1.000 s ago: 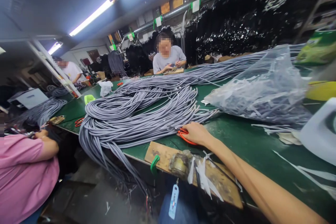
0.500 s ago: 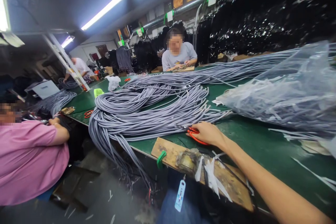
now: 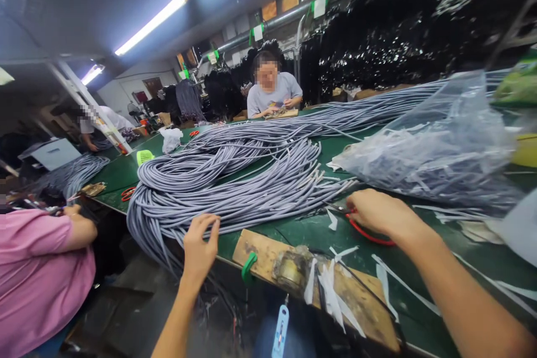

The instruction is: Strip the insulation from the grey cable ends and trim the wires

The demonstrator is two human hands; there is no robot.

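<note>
1. Two hands work at the near edge of the green table (image 3: 293, 230); the left hand (image 3: 200, 246) is spread wide and holds nothing, its fingertips (image 3: 215, 225) just touching the grey cable bundle (image 3: 218, 184) where it spills over that edge.
2. The right hand (image 3: 377, 212) is closed around red-handled scissors (image 3: 369, 236), whose blades point left along the table; the bundle's cut ends (image 3: 331, 182) fan out just beside this hand, so it is the nearer one to them, while the left hand is nearer the hanging loop.
3. Between the hands, a wooden board (image 3: 356, 305) sits on the near edge, held by a green clip (image 3: 248, 266); a metal fixture (image 3: 289, 268) and white strips (image 3: 331, 285) lie on it.
4. The bundle's long axis runs from the near left edge away towards the far right corner.
5. A clear plastic bag (image 3: 432, 145) of offcuts lies behind the right hand.
6. A co-worker's pink sleeve (image 3: 37, 268) shows at the left; another person in a grey shirt (image 3: 272, 94) sits at the far edge.
</note>
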